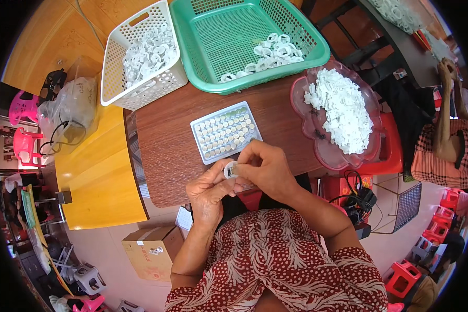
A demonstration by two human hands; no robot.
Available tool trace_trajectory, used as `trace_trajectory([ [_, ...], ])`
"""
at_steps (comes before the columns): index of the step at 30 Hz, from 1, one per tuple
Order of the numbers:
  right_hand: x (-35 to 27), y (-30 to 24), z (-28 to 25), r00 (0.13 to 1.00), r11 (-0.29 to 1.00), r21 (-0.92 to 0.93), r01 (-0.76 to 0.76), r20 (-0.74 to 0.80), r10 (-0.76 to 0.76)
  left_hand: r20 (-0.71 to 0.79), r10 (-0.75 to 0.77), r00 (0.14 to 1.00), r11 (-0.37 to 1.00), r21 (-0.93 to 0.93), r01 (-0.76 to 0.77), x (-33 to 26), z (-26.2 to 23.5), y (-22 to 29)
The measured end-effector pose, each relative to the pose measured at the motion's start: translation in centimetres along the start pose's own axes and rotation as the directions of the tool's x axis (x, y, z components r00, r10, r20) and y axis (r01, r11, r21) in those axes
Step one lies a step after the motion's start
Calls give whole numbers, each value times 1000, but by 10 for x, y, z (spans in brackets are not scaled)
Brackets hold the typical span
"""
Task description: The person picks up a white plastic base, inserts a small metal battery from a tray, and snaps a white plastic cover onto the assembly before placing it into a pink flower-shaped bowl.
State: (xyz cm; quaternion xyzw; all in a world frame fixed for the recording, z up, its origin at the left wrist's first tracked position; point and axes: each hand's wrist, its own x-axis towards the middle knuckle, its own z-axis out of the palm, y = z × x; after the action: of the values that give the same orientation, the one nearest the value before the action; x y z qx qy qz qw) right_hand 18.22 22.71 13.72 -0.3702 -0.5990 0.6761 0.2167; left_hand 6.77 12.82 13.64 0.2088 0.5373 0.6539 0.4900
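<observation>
Just in front of the table's near edge, my left hand (207, 193) is closed, pinching a small round white plastic ring (229, 170) between thumb and fingers. My right hand (267, 169) is closed in a pinch against the ring's right side. A tiny dark metallic bit shows by its thumb; what those fingers grip is mostly hidden. Beyond both hands lies a shallow white blister tray (196, 128) with rows of small round silvery discs, like button cells. Some pockets along its far edge look greenish, without discs.
A white basket (118, 96) and a green basket (213, 86) hold white rings at the back. On the right, a pink scalloped tray (308, 136) bears a heap of small white pieces. A yellow table (96, 179) and a cardboard box (148, 255) are left; another person's arm (444, 114) is far right.
</observation>
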Motion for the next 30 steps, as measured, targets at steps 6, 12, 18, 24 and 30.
trace_trajectory([
  [6,-1,-2,-1,1000,1000,21,10,-22,-10,-1,-74,997,994,-83,73,2,0,-3],
  [12,7,20,-24,853,885,-312,345,-289,-434,-65,-65,996,989,-135,56,0,-6,-5],
  [18,20,35,-25,697,619,-673,405,-211,-685,-69,-41,997,995,-97,34,-3,-6,-6],
  [24,27,31,-20,694,405,-838,366,-44,-718,-76,-48,996,993,-109,39,-4,-8,-8],
  [30,34,33,-20,730,313,-884,348,46,-682,-79,-73,994,991,-115,64,-5,-7,-8],
])
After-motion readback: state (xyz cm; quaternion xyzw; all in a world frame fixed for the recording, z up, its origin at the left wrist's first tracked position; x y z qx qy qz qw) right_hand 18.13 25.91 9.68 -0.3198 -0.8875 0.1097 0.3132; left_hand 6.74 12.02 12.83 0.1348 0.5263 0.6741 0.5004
